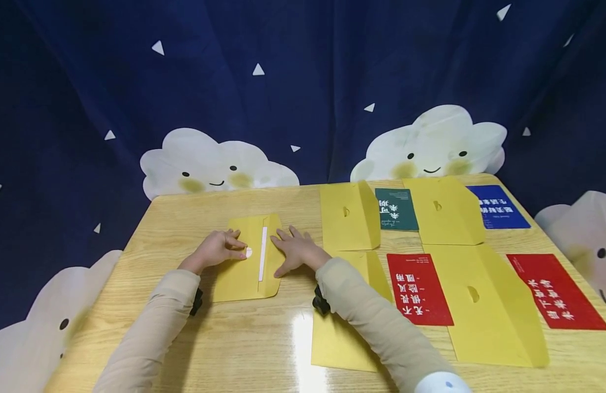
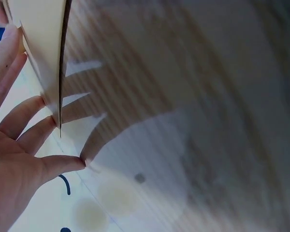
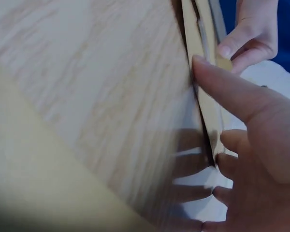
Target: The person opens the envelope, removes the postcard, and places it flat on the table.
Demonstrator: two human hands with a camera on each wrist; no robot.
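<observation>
A yellow paper envelope point(image 1: 234, 286) lies on the wooden table, its flap on the right side. A white strip point(image 1: 262, 255) shows along the flap's fold, and a small white rounded patch point(image 1: 249, 252) shows near the envelope's middle. My left hand point(image 1: 215, 250) pinches a small yellow tab point(image 3: 224, 63) there between thumb and finger, its other fingers spread over the envelope. With fingers apart, my right hand point(image 1: 297, 251) rests along the flap's right edge. In the right wrist view, its thumb and fingertips touch that edge.
More yellow envelopes point(image 1: 489, 327) lie on the right, with half-round cuts. Between and beside them lie a green card point(image 1: 396, 210), a blue card point(image 1: 499, 207) and two red cards point(image 1: 421, 289), all bearing white writing. A dark blue curtain point(image 1: 303, 65) hangs behind the table point(image 1: 254, 349).
</observation>
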